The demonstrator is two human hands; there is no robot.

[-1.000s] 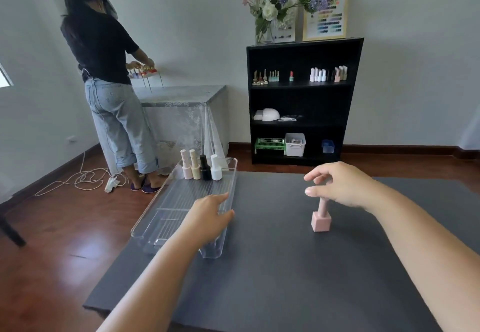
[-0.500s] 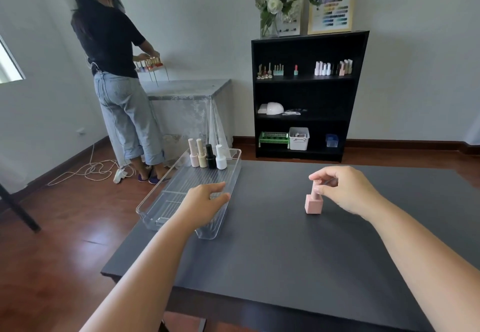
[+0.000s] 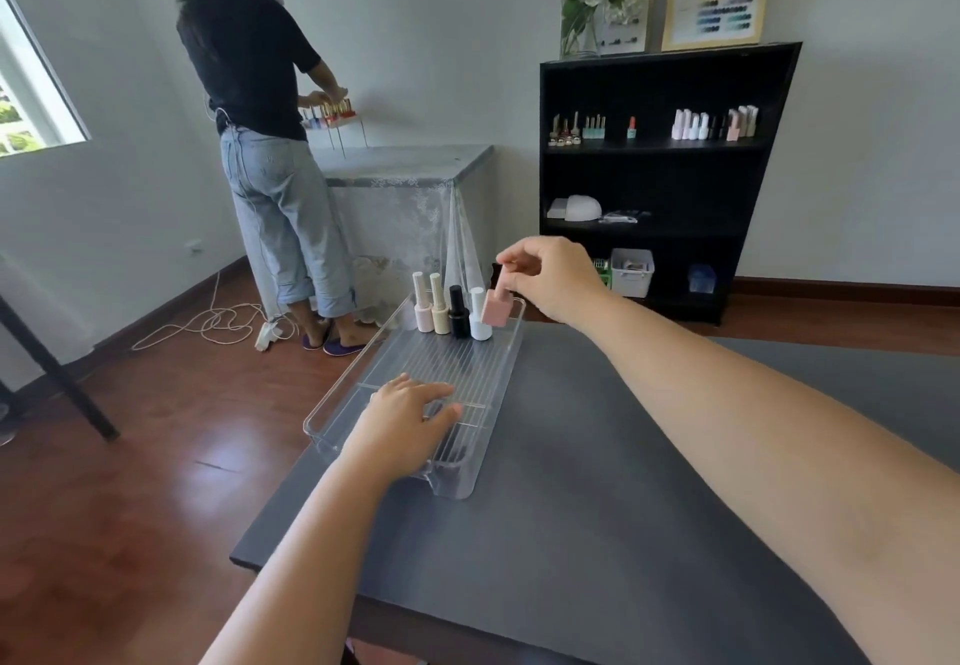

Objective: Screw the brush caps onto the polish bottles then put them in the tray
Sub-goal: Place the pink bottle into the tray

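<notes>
**me:** Okay so where I'm at: right hand (image 3: 553,277) has the pink bottle (image 3: 494,310) pinched by its cap, thumb and fingertips closed on the top, and it's hanging tilted over the far end of the clear tray (image 3: 506,378), just beside the white bottle (image 3: 480,315). Can't tell from here if the base has touched the tray floor. The row already in there is the pale pink bottle (image 3: 423,302), cream bottle (image 3: 439,303), black bottle (image 3: 458,304) and the white one, all upright against the far wall. Left hand (image 3: 408,417) is lying flat in the near end of the tray, fingers spread, holding nothing, looks like it's steadying the thing on the worktop (image 3: 597,482).

**other:** What worries you?

**me:** Mostly the tilt. If I let it go leaning like that, I reckon the square base lands on an edge and it tips into the white one, and those tall skinny bottles could go down like dominoes. The floor is ribbed too, which probably doesn't help a corner landing.

**other:** And the grip on the cap?

**me:** That's the other thing. Carrying by the cap only works if it's screwed down properly. If it's loose the bottle could swing or drop off. Slot next to the tray wall is also tight, so I could clip the rim.
</notes>
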